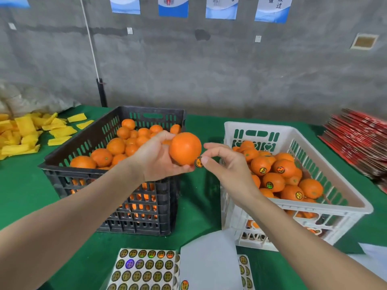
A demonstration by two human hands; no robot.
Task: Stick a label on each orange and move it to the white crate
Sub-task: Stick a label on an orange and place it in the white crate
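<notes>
Here, the left hand [156, 158] holds an orange [185, 148] over the right edge of the black crate [117, 206], its fingers curled under and behind the fruit, so that the front of the orange shows bare. Just right of that crate the right hand [228, 164] pinches a round label [199, 162] between its fingertips, and the label sits at the orange's lower right side, touching it or just beside it. Farther right of the black crate stands the white crate [314, 208], which holds labelled oranges, and a sheet of labels [144, 268] lies in front of the black crate.
</notes>
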